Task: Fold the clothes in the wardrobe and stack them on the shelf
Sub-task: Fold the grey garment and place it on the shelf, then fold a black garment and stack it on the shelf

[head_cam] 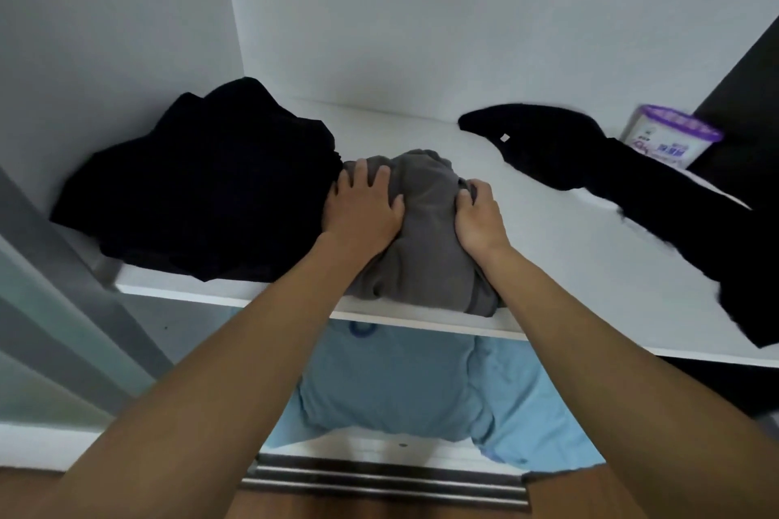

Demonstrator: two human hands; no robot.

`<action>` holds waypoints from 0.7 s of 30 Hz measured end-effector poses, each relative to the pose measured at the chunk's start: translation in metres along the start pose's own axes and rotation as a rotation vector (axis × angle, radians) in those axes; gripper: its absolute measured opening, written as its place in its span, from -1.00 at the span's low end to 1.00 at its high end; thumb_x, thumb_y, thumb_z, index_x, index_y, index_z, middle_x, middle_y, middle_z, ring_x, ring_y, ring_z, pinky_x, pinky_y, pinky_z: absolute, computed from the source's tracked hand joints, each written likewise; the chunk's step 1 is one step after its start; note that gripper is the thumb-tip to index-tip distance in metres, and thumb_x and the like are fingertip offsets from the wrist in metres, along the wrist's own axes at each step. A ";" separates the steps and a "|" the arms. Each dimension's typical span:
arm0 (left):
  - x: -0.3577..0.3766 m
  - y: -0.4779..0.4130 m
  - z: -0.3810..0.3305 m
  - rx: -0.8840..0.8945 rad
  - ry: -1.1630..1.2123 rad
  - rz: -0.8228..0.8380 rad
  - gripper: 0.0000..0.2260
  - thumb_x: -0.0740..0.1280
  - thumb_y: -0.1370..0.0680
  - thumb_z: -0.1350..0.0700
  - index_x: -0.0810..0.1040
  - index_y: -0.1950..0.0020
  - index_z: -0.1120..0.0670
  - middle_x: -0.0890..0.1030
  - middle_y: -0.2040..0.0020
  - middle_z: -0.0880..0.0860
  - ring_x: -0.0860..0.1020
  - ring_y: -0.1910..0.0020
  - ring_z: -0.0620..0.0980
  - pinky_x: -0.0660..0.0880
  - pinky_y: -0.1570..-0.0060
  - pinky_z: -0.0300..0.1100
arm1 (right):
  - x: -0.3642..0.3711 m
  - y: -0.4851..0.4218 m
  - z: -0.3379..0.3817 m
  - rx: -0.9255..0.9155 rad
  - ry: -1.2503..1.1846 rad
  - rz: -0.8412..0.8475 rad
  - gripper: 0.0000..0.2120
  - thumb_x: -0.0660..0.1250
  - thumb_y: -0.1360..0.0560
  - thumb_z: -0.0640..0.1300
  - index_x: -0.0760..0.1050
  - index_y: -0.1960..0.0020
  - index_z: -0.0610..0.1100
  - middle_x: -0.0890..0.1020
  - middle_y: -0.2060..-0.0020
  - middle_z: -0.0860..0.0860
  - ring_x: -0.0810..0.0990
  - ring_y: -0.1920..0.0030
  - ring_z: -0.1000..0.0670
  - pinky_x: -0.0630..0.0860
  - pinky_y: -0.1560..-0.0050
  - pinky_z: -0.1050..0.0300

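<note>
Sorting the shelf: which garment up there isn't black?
The grey garment in the middle; the black pile lies left of it, the black piece right.

Left hand point(362, 209) pressing a grey garment point(425, 249) on a white shelf point(548, 249), right hand point(480, 219) gripping its fabric, black pile point(202, 190) touching at left

White shelf point(548, 249): black clothes point(202, 181), grey garment point(425, 232), tub point(670, 139)
</note>
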State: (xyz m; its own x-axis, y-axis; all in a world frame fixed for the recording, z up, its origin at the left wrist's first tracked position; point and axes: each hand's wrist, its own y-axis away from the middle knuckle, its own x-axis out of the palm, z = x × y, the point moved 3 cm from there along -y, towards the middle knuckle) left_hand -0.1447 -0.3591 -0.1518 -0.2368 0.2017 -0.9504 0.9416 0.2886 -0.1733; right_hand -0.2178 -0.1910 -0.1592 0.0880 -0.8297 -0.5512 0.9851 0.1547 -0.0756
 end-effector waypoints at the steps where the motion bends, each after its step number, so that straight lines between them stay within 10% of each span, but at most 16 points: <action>1: -0.003 0.000 -0.002 -0.011 -0.014 0.018 -0.50 0.08 -0.66 -0.12 0.18 -0.56 0.05 0.14 -0.58 0.22 0.20 -0.50 0.29 0.20 -0.46 0.18 | -0.001 -0.001 0.002 0.010 0.004 0.032 -0.66 0.06 -0.68 -0.06 0.33 -0.41 -0.14 0.51 -0.22 -0.12 0.47 -0.10 -0.04 0.34 -0.11 0.13; 6: -0.029 -0.010 -0.030 -0.059 -0.233 0.194 -0.49 0.17 -0.60 -0.06 0.27 -0.52 0.09 0.15 -0.57 0.23 0.15 -0.50 0.38 0.10 -0.42 0.40 | -0.028 -0.006 0.007 0.175 -0.246 0.215 -0.68 0.20 -0.64 -0.08 0.43 -0.38 -0.05 0.59 -0.14 -0.04 0.58 -0.10 -0.03 0.56 -0.09 0.03; 16: -0.007 -0.010 -0.190 0.269 0.077 0.056 -0.64 0.25 -0.56 0.15 0.47 -0.36 0.14 0.41 -0.43 0.10 0.40 -0.37 0.11 0.39 -0.32 0.07 | -0.206 -0.034 -0.076 0.091 -0.238 -0.193 -0.82 0.32 -0.49 -0.22 0.63 0.21 -0.03 0.68 0.17 0.03 0.63 0.16 0.05 0.56 0.09 0.15; 21: 0.034 -0.038 -0.252 0.185 0.126 0.169 -0.72 0.25 -0.55 0.15 0.52 -0.25 0.10 0.54 -0.27 0.05 0.50 -0.20 0.09 0.41 -0.10 -0.06 | -0.296 -0.073 -0.148 0.215 0.221 -0.313 -0.64 0.43 -0.46 0.01 0.56 -0.23 -0.04 0.61 -0.23 -0.03 0.53 -0.30 -0.11 0.41 -0.37 -0.04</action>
State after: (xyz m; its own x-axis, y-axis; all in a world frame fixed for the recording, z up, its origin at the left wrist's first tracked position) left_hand -0.2491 -0.1280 -0.1121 -0.0902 0.3507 -0.9322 0.9952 0.0681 -0.0707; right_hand -0.3373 0.1226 -0.1138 -0.2304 -0.6805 -0.6956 0.9697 -0.2205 -0.1054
